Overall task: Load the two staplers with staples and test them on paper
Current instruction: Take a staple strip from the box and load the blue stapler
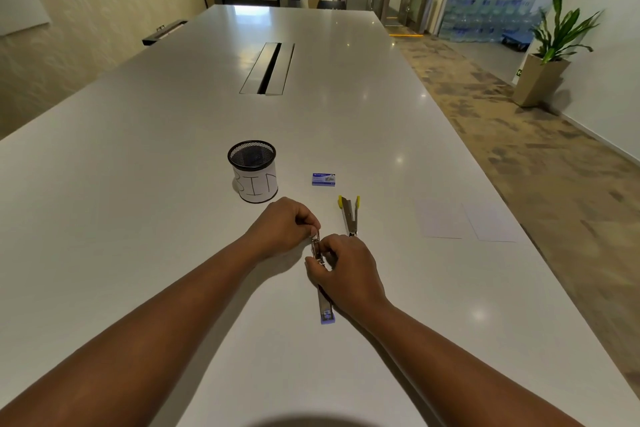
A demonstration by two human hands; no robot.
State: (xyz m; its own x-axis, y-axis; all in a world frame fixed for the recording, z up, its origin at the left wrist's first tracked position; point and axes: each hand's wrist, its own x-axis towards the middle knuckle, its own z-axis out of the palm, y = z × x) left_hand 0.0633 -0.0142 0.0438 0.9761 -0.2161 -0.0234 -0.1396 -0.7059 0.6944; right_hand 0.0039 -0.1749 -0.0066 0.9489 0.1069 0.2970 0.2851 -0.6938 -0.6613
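Note:
A purple-ended stapler (326, 308) lies opened flat on the white table (173, 184), its metal channel running away from me. My left hand (282, 227) pinches the far end of that channel with its fingertips. My right hand (346, 274) grips the stapler's middle from the right. A second stapler with yellow ends (350, 215) lies spread open just beyond my right hand. A small blue staple box (323, 179) sits farther back. Two white paper sheets (464, 220) lie to the right. Whether staples sit in the channel is hidden.
A black mesh cup (252, 170) with a paper label reading "BIN" stands behind my left hand. A cable hatch (268, 68) is set into the table's middle. The table's right edge runs close past the paper sheets, with carpet and a potted plant (550, 52) beyond.

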